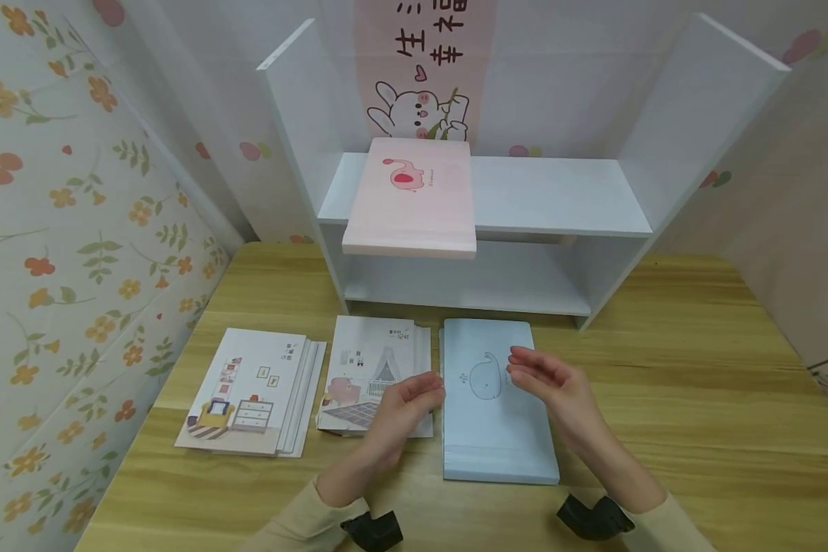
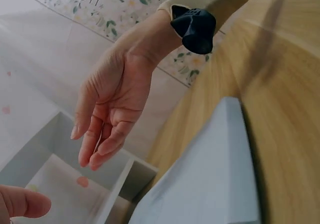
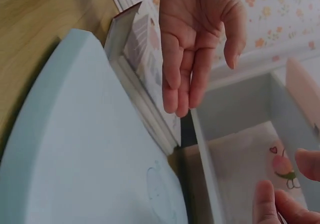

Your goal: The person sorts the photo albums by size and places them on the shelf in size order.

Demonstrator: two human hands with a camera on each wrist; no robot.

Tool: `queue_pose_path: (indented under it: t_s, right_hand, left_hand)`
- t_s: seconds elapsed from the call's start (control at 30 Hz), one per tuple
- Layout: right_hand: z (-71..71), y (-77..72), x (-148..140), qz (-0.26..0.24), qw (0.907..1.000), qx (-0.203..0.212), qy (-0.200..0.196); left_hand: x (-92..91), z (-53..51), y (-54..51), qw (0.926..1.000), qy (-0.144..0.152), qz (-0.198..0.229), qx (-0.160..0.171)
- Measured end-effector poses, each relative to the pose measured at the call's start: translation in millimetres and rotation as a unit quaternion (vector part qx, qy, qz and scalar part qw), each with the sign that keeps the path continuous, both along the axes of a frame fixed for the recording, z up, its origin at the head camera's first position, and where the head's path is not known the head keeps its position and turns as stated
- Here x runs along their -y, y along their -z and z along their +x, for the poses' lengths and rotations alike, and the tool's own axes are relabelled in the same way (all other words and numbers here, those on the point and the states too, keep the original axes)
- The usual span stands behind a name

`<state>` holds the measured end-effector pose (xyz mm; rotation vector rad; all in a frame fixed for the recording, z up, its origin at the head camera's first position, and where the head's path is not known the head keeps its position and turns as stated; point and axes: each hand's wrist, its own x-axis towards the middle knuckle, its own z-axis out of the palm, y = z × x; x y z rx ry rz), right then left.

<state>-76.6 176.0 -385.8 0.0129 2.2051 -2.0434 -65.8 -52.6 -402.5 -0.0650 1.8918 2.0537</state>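
Note:
A light blue book [image 1: 497, 437] with a whale drawing lies flat on the table. My left hand [image 1: 395, 418] is held over the right part of the middle book stack, near the blue book's left edge. Over the blue book's right edge is my right hand [image 1: 571, 392]. The palms face each other, fingers relaxed and slightly bent, with nothing held. In the left wrist view my right hand [image 2: 117, 94] is off the blue book [image 2: 200, 184]; the right wrist view shows my left hand [image 3: 192, 39] also raised, apart from the blue book [image 3: 95, 149].
A white shelf unit [image 1: 559, 195] stands at the back, a pink elephant book [image 1: 414, 207] lying on its upper board and overhanging the front. At left on the wooden table [image 1: 676, 383] are two stacks, the far-left one [image 1: 248, 383] and the middle one [image 1: 366, 345].

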Motion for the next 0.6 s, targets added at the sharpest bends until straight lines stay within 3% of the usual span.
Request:
queue_pose_path:
  t_s: [0.47, 0.6]
  right_hand:
    - [15.6, 17.2, -20, 0.075, 0.9966, 0.026, 0.022]
    - [20.9, 22.9, -27, 0.107, 0.9932, 0.038, 0.024]
  left_hand:
    - [-3.9, 14.6, 6.6, 0.9972, 0.021, -0.011, 0.071]
    - [-4.2, 16.5, 9.3, 0.9950, 0.026, 0.013, 0.096]
